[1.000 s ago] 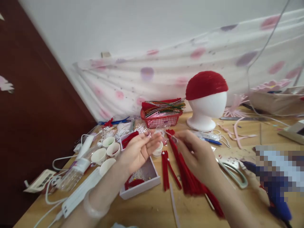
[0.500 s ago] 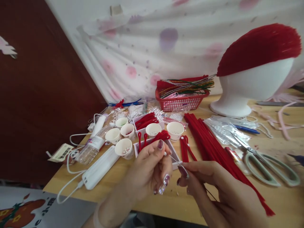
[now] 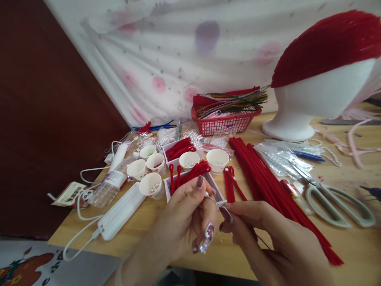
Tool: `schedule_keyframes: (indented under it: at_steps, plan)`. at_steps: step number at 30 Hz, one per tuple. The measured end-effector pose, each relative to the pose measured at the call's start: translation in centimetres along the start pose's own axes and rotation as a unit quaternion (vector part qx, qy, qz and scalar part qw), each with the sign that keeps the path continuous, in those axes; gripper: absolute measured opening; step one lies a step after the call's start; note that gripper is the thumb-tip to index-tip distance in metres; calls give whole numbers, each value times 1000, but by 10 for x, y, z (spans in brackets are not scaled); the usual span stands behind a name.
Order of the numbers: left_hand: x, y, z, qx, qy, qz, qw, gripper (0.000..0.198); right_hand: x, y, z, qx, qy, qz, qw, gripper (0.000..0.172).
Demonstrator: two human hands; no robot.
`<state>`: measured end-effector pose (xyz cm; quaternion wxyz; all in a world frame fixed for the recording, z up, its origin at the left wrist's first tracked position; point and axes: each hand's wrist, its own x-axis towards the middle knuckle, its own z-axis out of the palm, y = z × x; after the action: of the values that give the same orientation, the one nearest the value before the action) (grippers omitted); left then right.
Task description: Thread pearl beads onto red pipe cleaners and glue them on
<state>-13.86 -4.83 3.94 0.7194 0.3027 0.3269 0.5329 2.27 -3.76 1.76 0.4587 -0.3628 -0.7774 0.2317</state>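
My left hand [image 3: 190,214] pinches a small white bead [image 3: 206,194] between thumb and forefinger. From the bead a thin wire [image 3: 216,203] runs to my right hand [image 3: 262,234], whose thumb and forefinger are closed on it. A dark stretch of the wire comes out below the right fingers. Just behind my hands lies a white tray [image 3: 220,195] with red looped chenille stems [image 3: 198,170]. Beside it on the table are more red stems [image 3: 229,184] with white beads on them.
Paper cups [image 3: 151,186] of beads stand behind and left of my hands. Long red chenille stems [image 3: 268,182], scissors [image 3: 333,198] and a white mannequin head [image 3: 309,95] are at the right. At the back is a red basket [image 3: 226,123]; a white power strip [image 3: 120,212] lies left.
The camera view has shifted slightly, so the table items sit a little further left and higher. Both hands keep their pinch on the bead and wire, nearly in the same place.
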Motion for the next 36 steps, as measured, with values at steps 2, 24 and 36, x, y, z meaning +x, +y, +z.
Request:
schedule_keyframes:
  at_steps: [2, 24, 36]
  plan:
    - [3, -2, -2, -4, -15, -2, 1000, 33, -1, 1, -1, 6, 3, 2, 1000, 14]
    - [14, -21, -18, 86, -79, 86, 989, 15, -6, 14, 10, 169, -13, 62, 984, 15]
    - [28, -4, -10, -112, 69, 78, 988, 25, -13, 9, 7, 7, 116, 81, 990, 11]
